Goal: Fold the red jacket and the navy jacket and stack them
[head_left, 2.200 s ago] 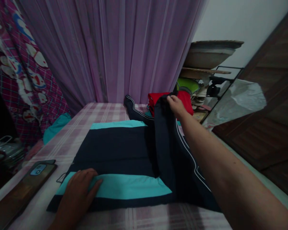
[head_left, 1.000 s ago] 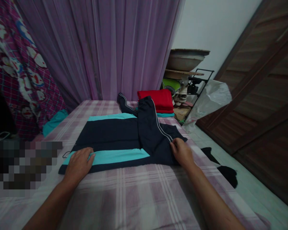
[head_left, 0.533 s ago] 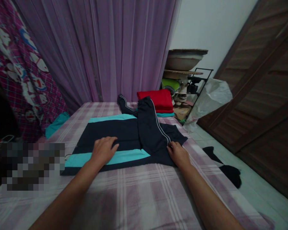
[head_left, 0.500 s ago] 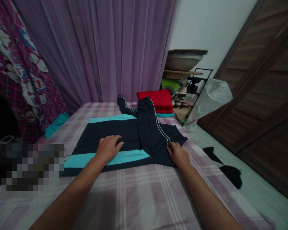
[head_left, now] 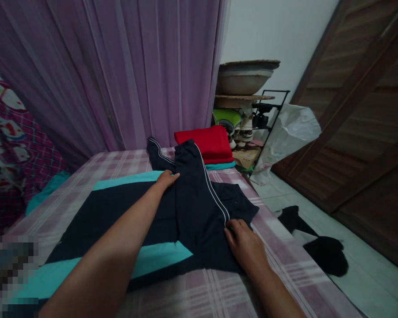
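A dark navy jacket (head_left: 199, 198) with turquoise panels lies spread on the bed. One sleeve, edged with double white piping, is folded across the body toward the far side; the other sleeve (head_left: 161, 157) sticks out at the far edge. My left hand (head_left: 166, 179) reaches over the jacket to its far turquoise strip, beside the folded sleeve, its thumb held apart from the fingers. At the near shoulder end of the piping, my right hand (head_left: 245, 240) pinches the jacket fabric.
Folded red cloth (head_left: 208, 143) lies on turquoise cloth at the bed's far edge. Behind it stands a rack (head_left: 275, 112) with basins and shoes. A white plastic bag (head_left: 292, 128) hangs there. Black cloth (head_left: 323, 251) lies on the floor right of the plaid bed (head_left: 199, 300).
My left hand has moved away from me, from the jacket's middle to its far strip by the folded sleeve. My right hand keeps its grip at the shoulder. The view has shifted closer.
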Motion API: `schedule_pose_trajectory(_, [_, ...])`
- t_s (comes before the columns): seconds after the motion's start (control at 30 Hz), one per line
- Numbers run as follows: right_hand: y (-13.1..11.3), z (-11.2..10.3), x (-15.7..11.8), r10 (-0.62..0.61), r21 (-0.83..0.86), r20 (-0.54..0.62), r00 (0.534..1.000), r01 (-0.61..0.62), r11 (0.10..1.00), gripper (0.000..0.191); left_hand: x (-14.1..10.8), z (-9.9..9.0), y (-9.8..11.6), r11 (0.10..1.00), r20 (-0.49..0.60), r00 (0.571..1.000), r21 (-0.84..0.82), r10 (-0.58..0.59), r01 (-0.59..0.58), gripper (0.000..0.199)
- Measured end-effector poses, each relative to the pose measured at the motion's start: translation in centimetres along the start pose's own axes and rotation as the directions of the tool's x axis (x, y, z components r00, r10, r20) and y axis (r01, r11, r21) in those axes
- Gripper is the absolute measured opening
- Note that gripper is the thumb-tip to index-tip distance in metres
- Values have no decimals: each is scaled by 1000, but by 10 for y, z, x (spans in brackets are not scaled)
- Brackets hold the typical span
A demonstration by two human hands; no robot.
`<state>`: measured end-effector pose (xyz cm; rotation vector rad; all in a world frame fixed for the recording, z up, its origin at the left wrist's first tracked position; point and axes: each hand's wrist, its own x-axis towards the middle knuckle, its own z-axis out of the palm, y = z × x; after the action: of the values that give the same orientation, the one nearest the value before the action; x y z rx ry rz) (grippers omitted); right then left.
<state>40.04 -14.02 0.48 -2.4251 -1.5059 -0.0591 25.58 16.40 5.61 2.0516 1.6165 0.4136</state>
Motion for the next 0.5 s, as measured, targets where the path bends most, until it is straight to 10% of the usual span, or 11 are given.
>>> schedule_pose_trajectory(0.3, [4,-1,-1,26,69,26,999,-28,997,18,20,-5,-8,987,-235,970,-127,67,-99,31])
schedule_pose_trajectory(0.5, [7,-9,-1,47,63,67,997,-51,997,23,13,-3,-31,992,-158,987,-121,24,-43,33])
